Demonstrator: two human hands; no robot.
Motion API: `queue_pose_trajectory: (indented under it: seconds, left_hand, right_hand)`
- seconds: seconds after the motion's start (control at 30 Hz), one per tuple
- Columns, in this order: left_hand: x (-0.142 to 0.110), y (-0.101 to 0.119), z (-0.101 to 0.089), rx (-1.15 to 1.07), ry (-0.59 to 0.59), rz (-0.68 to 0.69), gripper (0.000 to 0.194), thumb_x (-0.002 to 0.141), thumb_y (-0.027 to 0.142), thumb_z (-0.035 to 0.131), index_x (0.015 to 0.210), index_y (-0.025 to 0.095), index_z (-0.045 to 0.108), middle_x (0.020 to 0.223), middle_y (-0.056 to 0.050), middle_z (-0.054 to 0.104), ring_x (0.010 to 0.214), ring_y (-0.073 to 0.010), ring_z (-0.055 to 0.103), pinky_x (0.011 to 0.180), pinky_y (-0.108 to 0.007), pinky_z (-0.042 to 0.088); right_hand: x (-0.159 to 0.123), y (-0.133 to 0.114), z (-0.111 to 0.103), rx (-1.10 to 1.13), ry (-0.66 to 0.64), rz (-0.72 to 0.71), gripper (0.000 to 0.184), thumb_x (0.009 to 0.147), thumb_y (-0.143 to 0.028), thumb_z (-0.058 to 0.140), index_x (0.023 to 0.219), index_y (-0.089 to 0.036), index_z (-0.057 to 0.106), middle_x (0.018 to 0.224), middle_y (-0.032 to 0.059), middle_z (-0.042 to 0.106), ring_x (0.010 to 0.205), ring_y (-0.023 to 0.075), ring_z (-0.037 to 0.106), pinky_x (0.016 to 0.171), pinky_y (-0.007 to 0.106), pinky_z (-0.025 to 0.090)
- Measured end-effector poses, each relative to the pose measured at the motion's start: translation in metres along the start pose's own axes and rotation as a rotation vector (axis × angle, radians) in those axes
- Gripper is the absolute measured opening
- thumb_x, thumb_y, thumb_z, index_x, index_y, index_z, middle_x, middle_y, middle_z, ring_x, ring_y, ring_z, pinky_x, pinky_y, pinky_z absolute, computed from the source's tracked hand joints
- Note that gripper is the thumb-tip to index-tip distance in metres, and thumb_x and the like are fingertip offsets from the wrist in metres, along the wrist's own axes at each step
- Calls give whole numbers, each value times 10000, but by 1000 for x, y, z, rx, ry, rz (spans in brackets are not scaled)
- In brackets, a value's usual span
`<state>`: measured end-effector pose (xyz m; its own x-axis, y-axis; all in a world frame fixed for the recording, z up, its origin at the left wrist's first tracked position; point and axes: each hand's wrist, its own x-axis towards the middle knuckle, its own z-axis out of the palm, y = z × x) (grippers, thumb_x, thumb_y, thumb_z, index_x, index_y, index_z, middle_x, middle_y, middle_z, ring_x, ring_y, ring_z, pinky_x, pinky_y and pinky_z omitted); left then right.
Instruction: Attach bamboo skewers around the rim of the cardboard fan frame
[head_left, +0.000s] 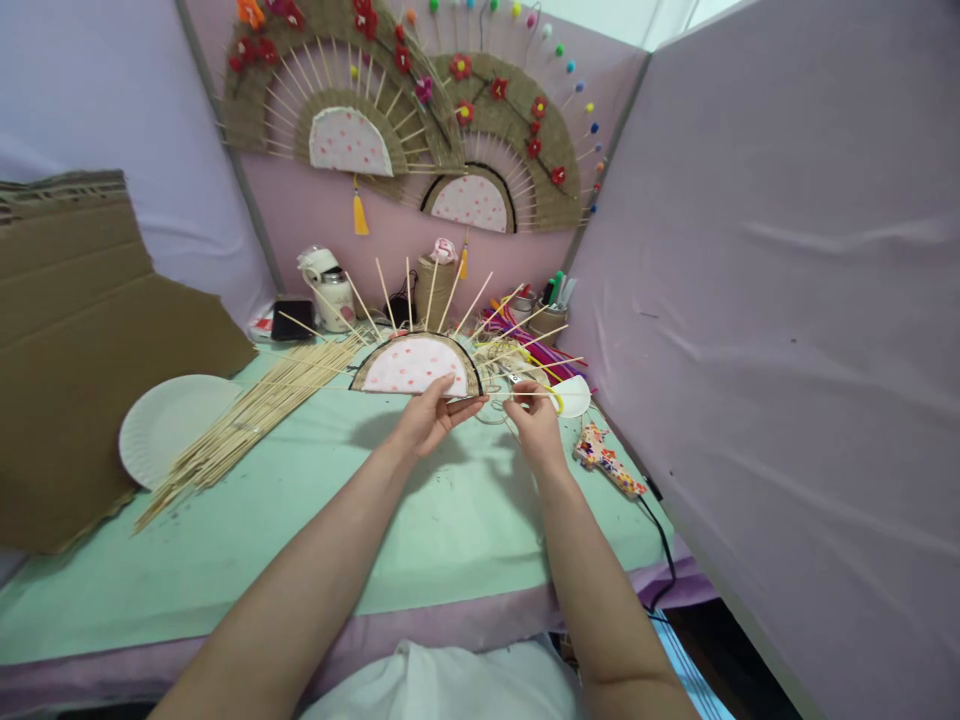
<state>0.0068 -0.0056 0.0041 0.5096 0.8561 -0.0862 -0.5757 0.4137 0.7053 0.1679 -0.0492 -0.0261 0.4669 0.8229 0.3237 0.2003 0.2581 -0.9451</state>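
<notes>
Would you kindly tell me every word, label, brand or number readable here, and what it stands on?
None can be read.
White jar with a grey lid: small reddish mark, too blurred to make out.
White half-circle panel with pink spots: spots only, no lettering visible.

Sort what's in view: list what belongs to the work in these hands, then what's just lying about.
In the work:
- half-disc, held by the left hand
- its sticks, right hand nearby
- probably loose sticks, glue gun

Seemingly lying about:
- cardboard
- round plate
- jar
- pens
</notes>
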Motion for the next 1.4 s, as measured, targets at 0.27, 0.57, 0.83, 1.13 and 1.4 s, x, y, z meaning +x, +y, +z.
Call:
queue_pose_trajectory:
  seconds: [0.27,0.57,0.83,1.13,1.4]
  left_hand:
    - [0,-5,0,26,-27,85,221,814,218,549,968,80,624,876,-136,719,884,-242,682,914,-420,495]
    - [-3,-10,4,58,-50,79,243,783,237,589,978,96,622,875,-123,719,869,-244,684,896,-427,500]
    - [0,-12,0,121,-69,63,269,761,305,618,949,114,644,883,-116,713,843,-229,682,724,-314,526]
    - [-1,-12,0,157,-3,79,225,683,331,698,811,152,648,816,-50,688,727,-146,640,630,-251,484]
    - [-2,-13,2,121,-45,36,184,724,283,663,817,126,637,796,-74,694,724,-171,657,703,-310,525]
  right_hand:
    - [-6,-7,8,249,-254,131,255,662,-354,702,865,-206,662,852,23,649,767,149,555,715,286,444]
    - [-6,-6,11,420,-184,214,209,593,-312,763,750,-218,662,708,-23,628,630,96,517,613,232,415]
    - [-7,-4,14,450,-136,257,212,569,-310,766,728,-206,672,679,-17,622,599,100,498,587,244,402]
    - [-8,-12,16,534,-137,342,202,528,-275,774,648,-181,640,676,-24,586,616,93,494,568,240,385]
    - [-8,-11,16,555,-125,363,238,501,-264,785,653,-180,622,631,-30,583,567,86,499,554,238,399]
